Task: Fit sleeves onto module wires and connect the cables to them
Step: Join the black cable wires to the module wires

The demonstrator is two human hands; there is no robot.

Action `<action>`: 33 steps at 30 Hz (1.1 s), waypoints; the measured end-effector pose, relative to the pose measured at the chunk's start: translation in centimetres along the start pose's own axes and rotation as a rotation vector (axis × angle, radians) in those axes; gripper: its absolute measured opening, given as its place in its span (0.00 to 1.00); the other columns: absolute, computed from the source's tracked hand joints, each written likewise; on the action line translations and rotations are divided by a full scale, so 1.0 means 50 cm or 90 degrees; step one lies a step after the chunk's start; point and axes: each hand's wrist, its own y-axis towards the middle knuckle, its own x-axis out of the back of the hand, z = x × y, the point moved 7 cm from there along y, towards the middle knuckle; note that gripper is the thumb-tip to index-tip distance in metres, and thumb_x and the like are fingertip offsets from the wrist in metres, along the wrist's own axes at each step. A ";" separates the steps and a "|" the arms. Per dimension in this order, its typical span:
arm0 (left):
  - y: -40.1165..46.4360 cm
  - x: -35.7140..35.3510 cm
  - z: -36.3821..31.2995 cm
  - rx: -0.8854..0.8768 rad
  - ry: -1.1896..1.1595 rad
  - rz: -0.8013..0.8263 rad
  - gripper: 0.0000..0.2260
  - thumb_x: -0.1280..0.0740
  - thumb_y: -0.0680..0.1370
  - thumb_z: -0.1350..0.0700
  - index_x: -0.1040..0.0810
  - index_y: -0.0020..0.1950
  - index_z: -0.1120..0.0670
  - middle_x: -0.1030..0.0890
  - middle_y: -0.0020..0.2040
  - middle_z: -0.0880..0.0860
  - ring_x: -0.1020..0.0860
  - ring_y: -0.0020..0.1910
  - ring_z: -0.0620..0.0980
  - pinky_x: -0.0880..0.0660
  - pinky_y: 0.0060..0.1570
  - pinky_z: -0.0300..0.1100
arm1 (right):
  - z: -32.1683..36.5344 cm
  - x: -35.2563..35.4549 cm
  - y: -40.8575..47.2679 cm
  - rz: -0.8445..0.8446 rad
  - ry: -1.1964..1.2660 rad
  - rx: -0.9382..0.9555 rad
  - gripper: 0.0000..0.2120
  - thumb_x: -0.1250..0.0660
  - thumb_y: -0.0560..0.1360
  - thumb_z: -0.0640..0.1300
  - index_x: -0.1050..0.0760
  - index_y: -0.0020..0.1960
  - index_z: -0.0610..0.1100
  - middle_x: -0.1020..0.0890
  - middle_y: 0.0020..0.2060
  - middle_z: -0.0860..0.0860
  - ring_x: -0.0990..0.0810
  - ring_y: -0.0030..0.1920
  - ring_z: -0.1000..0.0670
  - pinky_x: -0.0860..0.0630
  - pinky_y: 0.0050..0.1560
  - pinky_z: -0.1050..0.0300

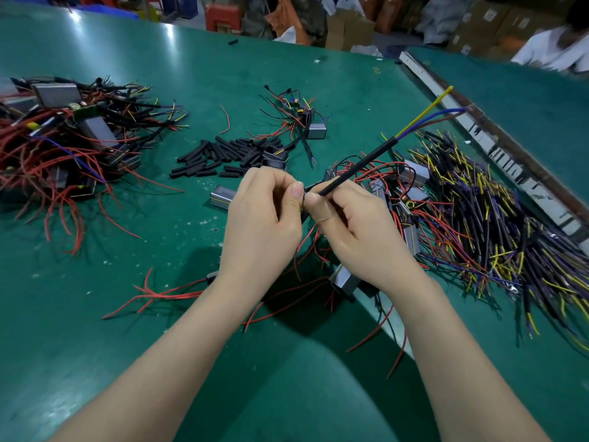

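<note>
My right hand [347, 218] grips a black cable [360, 165] that slants up to the right and ends in yellow, blue and brown cores [430, 114]. My left hand [264, 208] pinches thin wire ends against the cable's near end, thumb to thumb with the right hand. A grey module [344, 279] hangs just below my right wrist, its red wires [306, 244] running up into my hands. What my fingertips hold is mostly hidden. Several black sleeves [223, 156] lie in a heap beyond my hands.
A pile of modules with red wires [60, 138] fills the left of the green table [95, 330]. Loose cables [484, 224] are heaped at right, with more modules [411, 177] beside them. A small wired module group [302, 122] lies farther back. A metal rail [497, 148] borders the right.
</note>
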 end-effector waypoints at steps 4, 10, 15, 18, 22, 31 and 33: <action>-0.003 0.005 -0.017 -0.079 0.092 -0.004 0.05 0.36 0.78 0.57 0.24 0.46 0.59 0.27 0.43 0.52 0.29 0.40 0.48 0.30 0.41 0.46 | -0.004 -0.002 -0.001 0.024 -0.051 0.010 0.13 0.42 0.81 0.45 0.23 0.51 0.37 0.24 0.44 0.51 0.26 0.45 0.54 0.28 0.49 0.60; 0.009 -0.016 -0.021 -0.153 0.180 0.140 0.05 0.36 0.78 0.59 0.22 0.47 0.60 0.28 0.43 0.53 0.27 0.41 0.53 0.27 0.42 0.48 | -0.002 -0.001 -0.002 0.035 -0.160 0.034 0.15 0.44 0.80 0.46 0.25 0.51 0.35 0.24 0.46 0.42 0.24 0.46 0.41 0.26 0.44 0.42; 0.020 -0.016 -0.014 -0.172 0.102 0.236 0.03 0.34 0.77 0.61 0.21 0.46 0.59 0.28 0.40 0.49 0.34 0.38 0.40 0.37 0.39 0.28 | -0.004 0.020 0.000 -0.018 -0.165 0.042 0.14 0.41 0.80 0.45 0.22 0.51 0.36 0.21 0.45 0.43 0.22 0.46 0.41 0.26 0.46 0.44; 0.018 -0.012 -0.011 -0.140 0.052 0.194 0.03 0.33 0.78 0.59 0.20 0.46 0.55 0.29 0.39 0.42 0.32 0.38 0.39 0.37 0.41 0.25 | -0.012 0.029 0.000 -0.049 -0.117 0.020 0.13 0.39 0.79 0.45 0.21 0.50 0.37 0.20 0.45 0.45 0.22 0.47 0.46 0.26 0.49 0.48; 0.022 -0.010 0.021 0.011 -0.065 0.180 0.08 0.38 0.80 0.53 0.23 0.44 0.42 0.23 0.36 0.42 0.27 0.36 0.37 0.30 0.40 0.36 | -0.019 0.037 0.001 -0.083 -0.050 0.007 0.09 0.38 0.79 0.39 0.22 0.48 0.34 0.21 0.44 0.45 0.25 0.46 0.51 0.30 0.48 0.64; 0.015 -0.029 0.047 0.179 -0.212 0.255 0.11 0.36 0.79 0.52 0.19 0.39 0.49 0.20 0.34 0.45 0.26 0.36 0.44 0.28 0.37 0.38 | -0.033 0.033 0.000 -0.087 0.025 -0.023 0.09 0.40 0.80 0.40 0.23 0.49 0.37 0.27 0.41 0.61 0.28 0.41 0.65 0.34 0.45 0.72; 0.013 -0.033 0.048 0.209 -0.257 0.270 0.12 0.36 0.79 0.52 0.19 0.38 0.50 0.20 0.33 0.45 0.26 0.33 0.42 0.31 0.33 0.30 | -0.028 0.033 0.000 -0.090 0.039 -0.015 0.09 0.40 0.81 0.41 0.23 0.49 0.38 0.27 0.41 0.61 0.28 0.40 0.64 0.34 0.44 0.71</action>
